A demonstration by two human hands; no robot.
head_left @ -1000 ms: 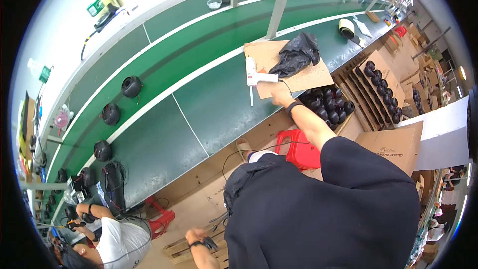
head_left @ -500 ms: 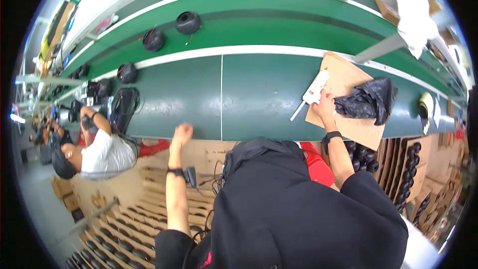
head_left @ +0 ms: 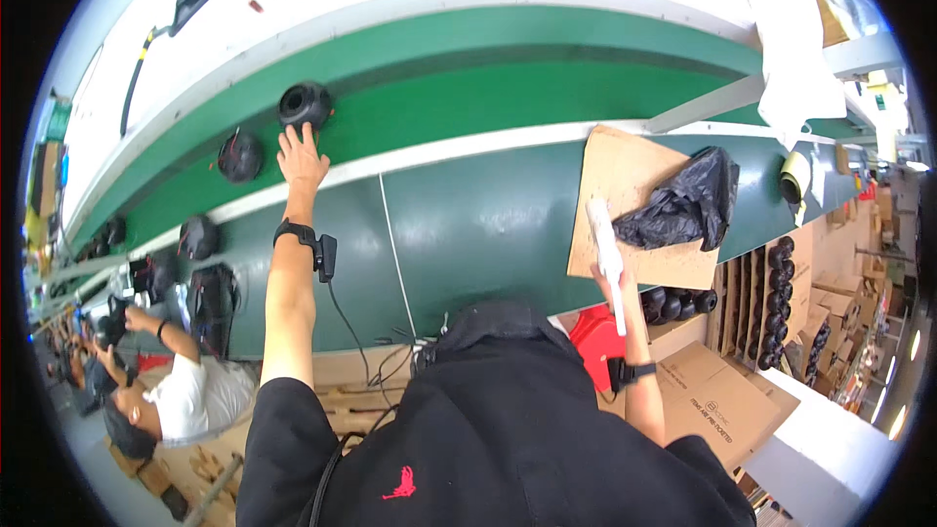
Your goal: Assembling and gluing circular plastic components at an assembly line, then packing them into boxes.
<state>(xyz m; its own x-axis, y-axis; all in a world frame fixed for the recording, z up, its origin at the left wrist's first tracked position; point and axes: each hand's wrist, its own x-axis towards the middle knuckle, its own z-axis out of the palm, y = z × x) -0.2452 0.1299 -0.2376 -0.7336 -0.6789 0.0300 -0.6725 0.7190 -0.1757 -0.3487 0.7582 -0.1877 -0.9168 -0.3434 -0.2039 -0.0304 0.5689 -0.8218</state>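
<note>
Head view: left hand (head_left: 303,164) is holding its fingers spread at the near edge of a black round housing (head_left: 306,101) at 10 o'clock, contact not clear, while right hand (head_left: 613,283), between 3 and 4, is gripping a white glue gun (head_left: 605,235). Second black housing (head_left: 239,158) is sitting just beside the first, toward its 8, both on the green belt (head_left: 468,98). Black plastic bag (head_left: 688,200) is lying on a cardboard sheet (head_left: 607,161) at the gun's 2; co-worker in white (head_left: 200,400) is working at 8.
</note>
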